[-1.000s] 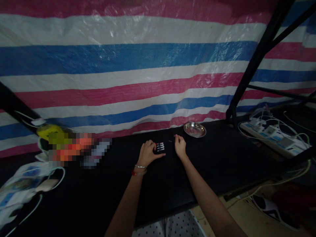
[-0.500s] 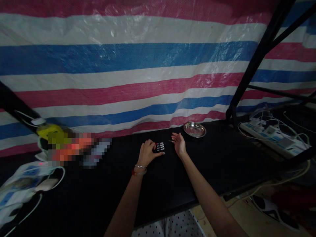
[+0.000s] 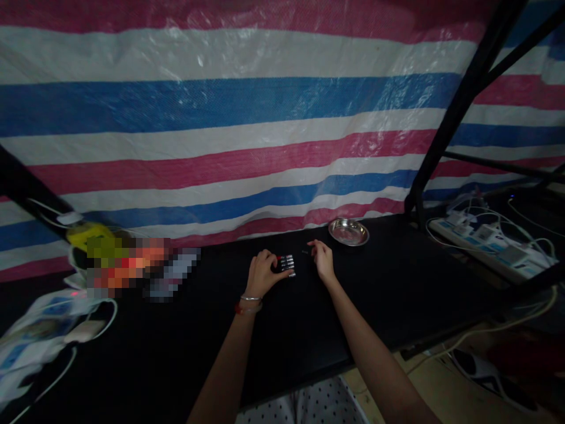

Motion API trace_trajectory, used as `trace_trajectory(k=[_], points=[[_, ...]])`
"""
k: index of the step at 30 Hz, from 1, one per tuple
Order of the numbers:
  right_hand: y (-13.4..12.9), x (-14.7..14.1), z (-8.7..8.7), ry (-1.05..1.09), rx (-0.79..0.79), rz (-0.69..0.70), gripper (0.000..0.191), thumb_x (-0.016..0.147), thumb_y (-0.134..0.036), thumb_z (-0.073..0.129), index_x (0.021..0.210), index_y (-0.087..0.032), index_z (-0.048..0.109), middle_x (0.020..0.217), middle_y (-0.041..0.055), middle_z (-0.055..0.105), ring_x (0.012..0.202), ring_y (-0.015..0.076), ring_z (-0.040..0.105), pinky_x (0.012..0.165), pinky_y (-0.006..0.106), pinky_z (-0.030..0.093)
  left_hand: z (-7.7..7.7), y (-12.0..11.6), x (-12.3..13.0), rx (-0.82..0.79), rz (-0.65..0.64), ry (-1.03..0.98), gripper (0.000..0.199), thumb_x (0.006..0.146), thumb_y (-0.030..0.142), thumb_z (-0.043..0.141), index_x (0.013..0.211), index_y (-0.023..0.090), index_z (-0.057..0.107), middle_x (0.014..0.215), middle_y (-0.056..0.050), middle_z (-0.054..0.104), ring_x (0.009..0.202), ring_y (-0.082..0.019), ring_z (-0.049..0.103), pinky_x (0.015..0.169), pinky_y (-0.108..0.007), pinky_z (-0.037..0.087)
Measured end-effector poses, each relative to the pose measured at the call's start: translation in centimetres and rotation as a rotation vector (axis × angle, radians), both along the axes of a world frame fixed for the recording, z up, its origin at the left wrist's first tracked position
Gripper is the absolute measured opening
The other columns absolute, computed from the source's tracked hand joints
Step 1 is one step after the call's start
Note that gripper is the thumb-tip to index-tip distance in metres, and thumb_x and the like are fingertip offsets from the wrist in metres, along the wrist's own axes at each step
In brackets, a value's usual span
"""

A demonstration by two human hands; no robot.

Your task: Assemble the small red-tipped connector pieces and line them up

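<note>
Head: two hands [image 3: 262, 274] [image 3: 323, 262], one battery row [image 3: 287, 265]

There's a shiny silver bangle [image 3: 251, 298] on that wrist, with a red-and-pale bracelet [image 3: 248, 308] beside it. The white clothes [image 3: 304, 406] have dark polka dots.

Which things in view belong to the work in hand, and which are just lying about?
Apparently in use:
- shiny cylinders beside left hand
- small piece near right hand

Apparently lying about:
- metal dish, role unclear
- yellow object
- shoe
</note>
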State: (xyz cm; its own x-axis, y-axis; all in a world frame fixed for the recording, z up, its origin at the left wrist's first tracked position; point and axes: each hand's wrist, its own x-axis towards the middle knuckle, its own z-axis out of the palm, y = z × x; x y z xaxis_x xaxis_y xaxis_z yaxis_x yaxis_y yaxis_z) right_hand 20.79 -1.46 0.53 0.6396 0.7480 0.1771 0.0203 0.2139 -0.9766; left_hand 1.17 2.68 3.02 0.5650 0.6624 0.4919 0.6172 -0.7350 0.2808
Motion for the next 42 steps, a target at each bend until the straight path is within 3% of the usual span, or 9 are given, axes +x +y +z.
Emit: trace_trajectory(k=[8, 13, 20, 24, 26, 29, 34, 42], points=[[0.1, -0.8, 0.2, 0.107, -0.091, 0.104, 0.059, 0.073, -0.068, 0.043, 0.078, -0.013, 0.063, 0.054, 0.0021, 0.061, 0.028, 0.0058, 0.034, 0.031, 0.022, 0.018, 0.2, -0.2, 0.0, 0.012, 0.016, -0.011, 0.042, 0.071, 0.059, 0.059, 0.065, 0.019, 0.049, 0.080, -0.001, 0.052, 0.075, -0.017, 0.050, 0.069, -0.031, 0.035], [0.3, -1.0, 0.2, 0.138, -0.098, 0.135, 0.061, 0.071, -0.071, 0.043, 0.073, -0.013, 0.061, 0.045, 0.0007, 0.056, 0.027, 0.0073, 0.038, 0.029, 0.021, 0.020, 0.3, -0.3, 0.0, 0.001, 0.031, -0.017, 0.039, 0.075, 0.056, 0.056, 0.064, 0.019, 0.049, 0.079, -0.002, 0.053, 0.076, -0.017, 0.050, 0.070, -0.031, 0.036], [0.4, -1.0, -0.3, 0.114, -0.072, 0.148, 0.059, 0.072, -0.070, 0.043, 0.074, -0.014, 0.060, 0.047, 0.0008, 0.057, 0.032, 0.0081, 0.042, 0.031, 0.020, 0.023, 0.0, 0.0, 0.0, 0.020, 0.068, -0.018, 0.030, 0.083, 0.046, 0.049, 0.069, 0.020, 0.052, 0.080, -0.003, 0.053, 0.078, -0.018, 0.052, 0.070, -0.032, 0.037], [0.4, -0.8, -0.6, 0.012, -0.067, 0.139, 0.054, 0.078, -0.064, 0.041, 0.075, -0.014, 0.063, 0.049, 0.0007, 0.058, 0.033, 0.0076, 0.038, 0.036, 0.021, 0.026, -0.2, 0.1, -0.1, 0.004, 0.078, -0.036, 0.035, 0.075, 0.055, 0.056, 0.076, 0.021, 0.052, 0.086, -0.003, 0.054, 0.083, -0.020, 0.052, 0.074, -0.033, 0.037], [0.4, -0.7, -0.6, -0.085, -0.058, 0.146, 0.047, 0.080, -0.057, 0.043, 0.076, -0.015, 0.064, 0.051, 0.0003, 0.058, 0.039, 0.0092, 0.042, 0.042, 0.022, 0.031, -0.3, 0.1, -0.1, -0.012, 0.071, -0.036, 0.042, 0.068, 0.061, 0.061, 0.080, 0.021, 0.052, 0.089, -0.003, 0.054, 0.085, -0.021, 0.052, 0.074, -0.033, 0.037], [0.2, -0.9, -0.7, -0.330, -0.034, 0.185, 0.028, 0.078, -0.042, 0.054, 0.078, -0.018, 0.068, 0.062, 0.0007, 0.060, 0.057, 0.0125, 0.052, 0.056, 0.024, 0.040, -0.3, 0.2, -0.2, -0.031, 0.071, -0.022, 0.048, 0.065, 0.064, 0.062, 0.083, 0.021, 0.052, 0.092, -0.004, 0.054, 0.087, -0.022, 0.051, 0.075, -0.034, 0.036], [-0.4, -1.6, -0.6, -0.752, -0.122, 0.254, 0.009, 0.068, -0.026, 0.068, 0.076, -0.025, 0.071, 0.078, 0.0009, 0.058, 0.078, 0.0153, 0.053, 0.072, 0.027, 0.041, -0.3, 0.3, -0.3, -0.036, 0.065, 0.014, 0.048, 0.066, 0.063, 0.062, 0.089, 0.021, 0.053, 0.096, -0.004, 0.053, 0.089, -0.022, 0.051, 0.076, -0.034, 0.036], [-0.8, -1.7, -0.3, -0.850, -0.214, 0.315, 0.012, 0.070, -0.029, 0.072, 0.082, -0.029, 0.072, 0.080, 0.0013, 0.054, 0.083, 0.0174, 0.049, 0.077, 0.031, 0.038, -0.4, 0.4, -0.2, -0.015, 0.097, -0.032, 0.040, 0.074, 0.058, 0.057, 0.086, 0.020, 0.054, 0.095, -0.005, 0.055, 0.089, -0.022, 0.052, 0.076, -0.034, 0.037]])
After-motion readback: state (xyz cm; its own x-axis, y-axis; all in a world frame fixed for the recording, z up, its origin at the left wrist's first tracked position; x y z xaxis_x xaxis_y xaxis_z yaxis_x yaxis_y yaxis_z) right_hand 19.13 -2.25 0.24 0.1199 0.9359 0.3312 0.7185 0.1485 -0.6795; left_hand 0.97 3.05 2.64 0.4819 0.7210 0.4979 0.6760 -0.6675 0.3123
